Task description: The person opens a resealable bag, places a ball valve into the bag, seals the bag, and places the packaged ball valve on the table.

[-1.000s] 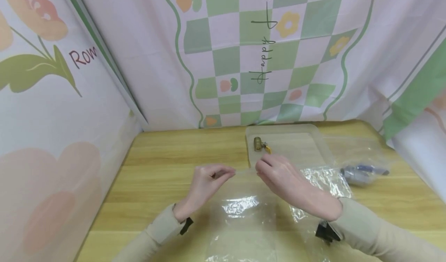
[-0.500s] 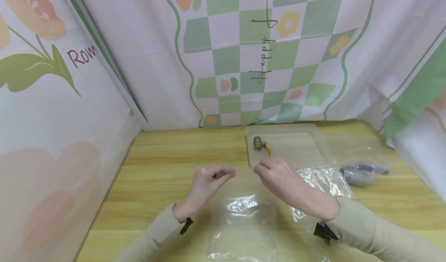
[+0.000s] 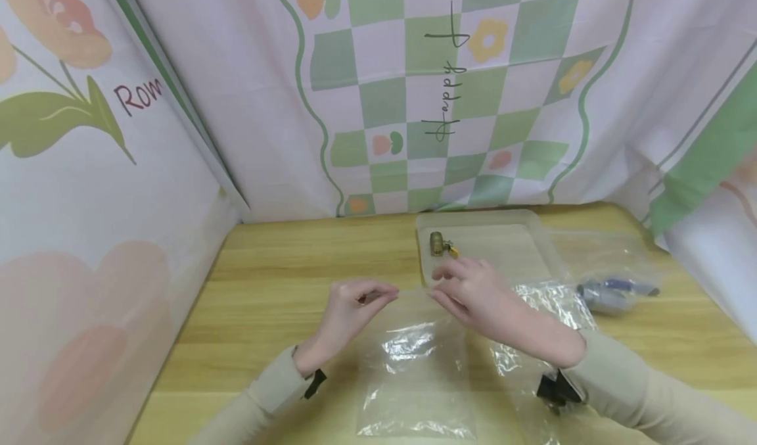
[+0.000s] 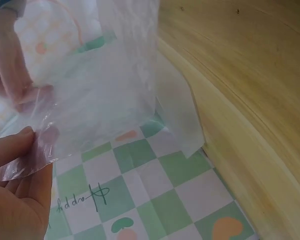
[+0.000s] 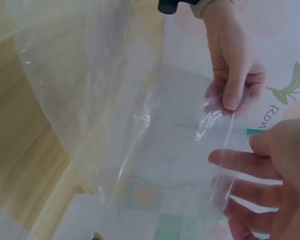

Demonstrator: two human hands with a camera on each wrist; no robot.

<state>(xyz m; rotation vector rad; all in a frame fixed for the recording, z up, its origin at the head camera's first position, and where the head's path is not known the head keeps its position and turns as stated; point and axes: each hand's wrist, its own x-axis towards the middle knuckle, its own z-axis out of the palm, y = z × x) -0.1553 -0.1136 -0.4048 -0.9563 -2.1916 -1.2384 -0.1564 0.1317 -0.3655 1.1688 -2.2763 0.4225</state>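
A clear plastic bag (image 3: 414, 373) hangs upright above the table, its upper edge between my hands. My left hand (image 3: 351, 310) pinches the top left of that edge between thumb and fingers. In the left wrist view the thumb (image 4: 20, 142) lies on the film, with fingers behind it. My right hand (image 3: 481, 300) is at the top right corner. In the right wrist view its fingers (image 5: 247, 162) are spread and fairly straight against the bag's edge, the thumb apart from them. No object shows inside the bag.
Behind the hands, a translucent tray (image 3: 514, 254) holds a brass ball valve (image 3: 437, 244) with a yellow handle. Right of it, a clear bag (image 3: 615, 294) contains grey and dark blue items. Another shiny clear bag (image 3: 556, 304) lies partly under my right arm. Curtains (image 3: 284, 103) surround the table.
My right hand's fingers have loosened and spread from their pinch on the bag's edge. The left hand keeps its pinch in place. The bag's lower end has shifted up slightly.
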